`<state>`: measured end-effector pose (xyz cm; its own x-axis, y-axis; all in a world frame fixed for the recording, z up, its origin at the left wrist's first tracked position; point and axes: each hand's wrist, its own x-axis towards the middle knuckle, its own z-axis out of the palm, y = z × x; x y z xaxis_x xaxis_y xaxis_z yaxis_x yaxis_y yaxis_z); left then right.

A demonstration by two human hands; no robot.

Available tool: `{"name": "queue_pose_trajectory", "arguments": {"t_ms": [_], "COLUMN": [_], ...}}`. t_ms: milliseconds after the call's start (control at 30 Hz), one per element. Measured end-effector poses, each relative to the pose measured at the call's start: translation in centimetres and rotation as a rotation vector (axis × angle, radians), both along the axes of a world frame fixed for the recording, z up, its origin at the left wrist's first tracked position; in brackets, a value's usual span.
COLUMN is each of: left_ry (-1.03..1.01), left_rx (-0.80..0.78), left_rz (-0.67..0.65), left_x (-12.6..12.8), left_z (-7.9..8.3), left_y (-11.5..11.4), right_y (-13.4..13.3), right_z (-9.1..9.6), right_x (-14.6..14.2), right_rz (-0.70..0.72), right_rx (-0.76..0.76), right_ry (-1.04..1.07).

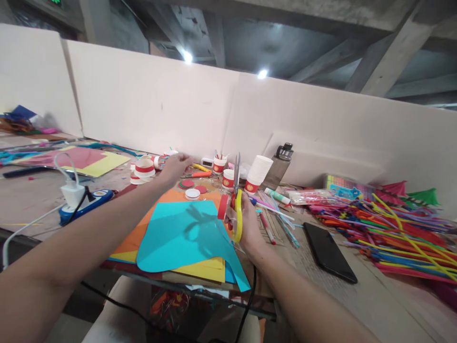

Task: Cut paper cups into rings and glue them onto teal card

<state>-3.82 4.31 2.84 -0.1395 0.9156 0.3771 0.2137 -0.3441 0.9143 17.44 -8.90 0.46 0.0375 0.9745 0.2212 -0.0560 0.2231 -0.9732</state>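
Observation:
My right hand (248,224) is closed around scissors (238,209) with yellow handles, blades pointing up. A short red and white piece (223,206), like a cut section of paper cup, is also held in its fingers. My left hand (178,166) is stretched over the back of the table, fingers bent and apart, with nothing visible in them. Near it are cut paper cup pieces (144,167) and a cutter with an orange handle (197,175). Below my hands lies a turquoise sheet (167,238), with the shadow of hand and scissors on it. Red discs (186,184) and a white disc (193,194) lie behind it.
Stacked paper cups (260,172) and a grey bottle (279,166) stand at the back. To the right are a black phone (330,252) and many coloured pipe cleaners (400,238). A blue power strip (87,205) with a white charger sits left; a white partition (153,100) rises behind.

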Motion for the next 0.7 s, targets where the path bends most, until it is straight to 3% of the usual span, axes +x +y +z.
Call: {"name": "queue_pose_trajectory", "arguments": {"t_ms": [100, 233, 333, 500, 700], "left_ry": [0.308, 0.663, 0.798, 0.842, 0.881], "left_rx": [0.064, -0.087, -0.204, -0.229, -0.39], "left_rz": [0.316, 0.579, 0.62, 0.57, 0.568], "left_x": [-2.6, -5.0, -5.9, -6.6, -6.7], "left_z": [1.7, 2.4, 2.1, 1.5, 1.2], "left_y": [3.4, 7.0, 8.6, 10.6, 11.4], "right_y": [0.0, 0.0, 0.0, 0.0, 0.2], "right_z": [0.0, 0.2, 0.4, 0.4, 0.3], "right_x": [0.1, 0.1, 0.2, 0.2, 0.0], "right_rz": [0.003, -0.011, -0.008, -0.016, -0.026], "right_rx": [-0.046, -0.043, -0.05, -0.078, -0.066], "right_ry": [0.028, -0.02, -0.008, 0.012, 0.017]}}
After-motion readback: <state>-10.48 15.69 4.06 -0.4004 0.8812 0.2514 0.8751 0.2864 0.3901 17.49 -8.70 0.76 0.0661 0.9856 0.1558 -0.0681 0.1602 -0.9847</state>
